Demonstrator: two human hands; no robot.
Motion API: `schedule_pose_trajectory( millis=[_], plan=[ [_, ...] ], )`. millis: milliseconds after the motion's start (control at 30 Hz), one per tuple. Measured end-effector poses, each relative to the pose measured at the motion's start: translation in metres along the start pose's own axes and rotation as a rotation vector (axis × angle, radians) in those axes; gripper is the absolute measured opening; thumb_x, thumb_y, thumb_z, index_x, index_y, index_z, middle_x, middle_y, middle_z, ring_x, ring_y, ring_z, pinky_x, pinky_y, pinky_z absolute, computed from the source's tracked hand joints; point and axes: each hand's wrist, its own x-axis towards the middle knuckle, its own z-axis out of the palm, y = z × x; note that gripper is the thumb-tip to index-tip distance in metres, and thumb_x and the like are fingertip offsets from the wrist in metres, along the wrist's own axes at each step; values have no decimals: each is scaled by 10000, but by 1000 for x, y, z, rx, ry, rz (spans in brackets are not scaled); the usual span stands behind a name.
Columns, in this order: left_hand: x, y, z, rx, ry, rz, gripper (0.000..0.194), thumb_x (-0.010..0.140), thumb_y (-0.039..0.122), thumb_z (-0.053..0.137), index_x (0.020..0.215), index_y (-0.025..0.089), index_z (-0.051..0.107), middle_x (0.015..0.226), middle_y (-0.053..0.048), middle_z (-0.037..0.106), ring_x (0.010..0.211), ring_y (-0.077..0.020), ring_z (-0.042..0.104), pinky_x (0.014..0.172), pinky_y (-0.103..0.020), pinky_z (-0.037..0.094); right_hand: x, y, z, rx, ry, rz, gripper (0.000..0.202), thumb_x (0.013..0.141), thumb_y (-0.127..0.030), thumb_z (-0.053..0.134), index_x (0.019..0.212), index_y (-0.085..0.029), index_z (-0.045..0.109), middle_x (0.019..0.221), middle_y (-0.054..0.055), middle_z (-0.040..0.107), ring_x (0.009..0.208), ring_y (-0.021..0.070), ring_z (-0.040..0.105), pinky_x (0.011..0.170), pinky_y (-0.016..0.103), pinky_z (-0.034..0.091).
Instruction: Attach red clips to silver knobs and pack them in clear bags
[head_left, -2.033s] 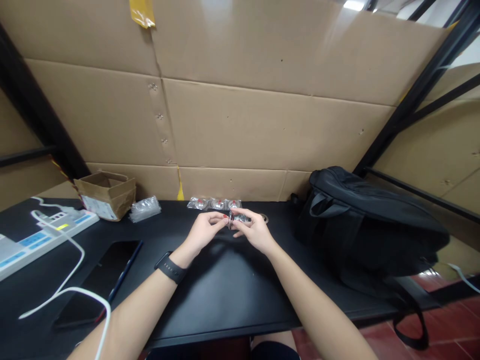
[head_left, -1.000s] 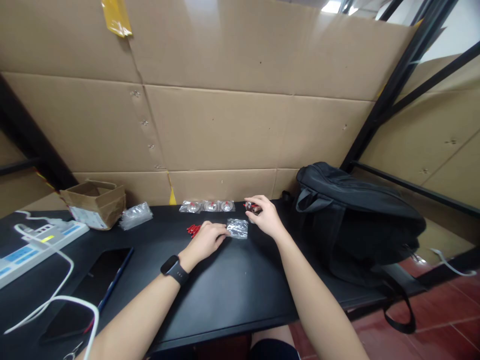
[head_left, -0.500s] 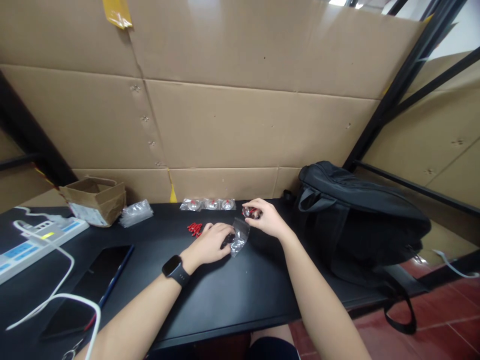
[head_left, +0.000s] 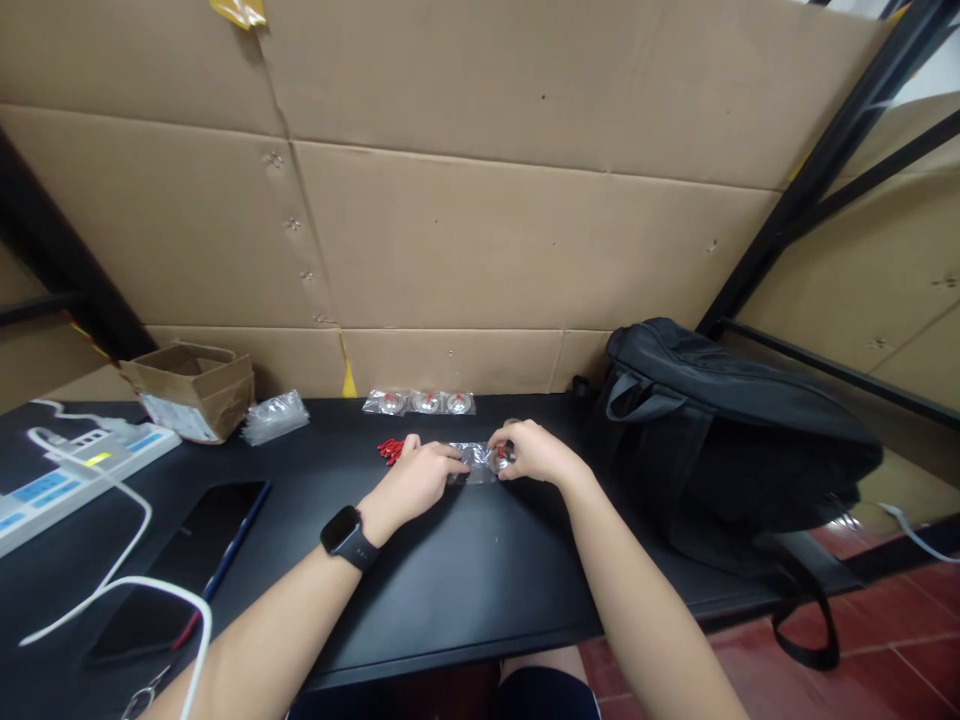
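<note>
My left hand (head_left: 424, 478), with a black watch on its wrist, has its fingertips closed on the left end of a clear plastic bag (head_left: 474, 464). The bag lies flat just above the black table. In my right hand (head_left: 536, 452) is a small round silver item with red on it (head_left: 501, 457), held between thumb and fingers at the bag's right end. Several red pieces (head_left: 390, 450) lie just beyond my left hand. Behind them, bagged round items (head_left: 426, 402) form a row near the cardboard wall.
At the left are an open cardboard box (head_left: 196, 390), a stack of clear bags (head_left: 275, 416), a power strip (head_left: 82, 475), white cables and a dark phone (head_left: 184, 565). A black backpack (head_left: 720, 430) stands at the right.
The round item in my right hand has come down to the bag's right end. The bag has turned from tilted to level. The view has shifted slightly.
</note>
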Motion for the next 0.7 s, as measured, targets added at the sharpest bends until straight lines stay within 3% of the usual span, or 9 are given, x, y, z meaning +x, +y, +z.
schedule_pose_trajectory(
  millis=[100, 267, 500, 700],
  plan=[
    [-1, 7, -1, 15, 9, 8, 356, 994, 214, 363, 1118, 298, 686, 1119, -58, 705, 1021, -217, 590, 888, -401, 281, 1, -6, 2, -6, -23, 2, 427, 543, -265, 876, 951, -263, 750, 847, -5, 695, 743, 156, 612, 652, 220, 413],
    [-4, 15, -2, 117, 7, 43, 347, 989, 379, 434, 1315, 388, 554, 1342, -56, 561, 1229, -289, 452, 919, -428, 329, 2, -12, 4, -33, -10, 23, 352, 559, -303, 885, 871, -231, 738, 801, 3, 679, 754, 163, 594, 645, 223, 389],
    [-13, 18, -2, 153, -69, 43, 353, 992, 388, 424, 1324, 417, 541, 1297, -74, 570, 1141, -288, 521, 923, -481, 355, 3, -10, 8, -4, 33, 47, 368, 561, -319, 902, 865, -223, 717, 789, 1, 678, 735, 159, 599, 634, 223, 378],
    [-12, 12, 2, 118, -88, 36, 362, 998, 335, 383, 1329, 302, 525, 1448, -98, 496, 1370, -329, 370, 996, -532, 341, 5, -8, 9, 29, 34, 60, 340, 589, -259, 890, 877, -219, 715, 786, -2, 678, 716, 147, 608, 638, 219, 389]
  ],
)
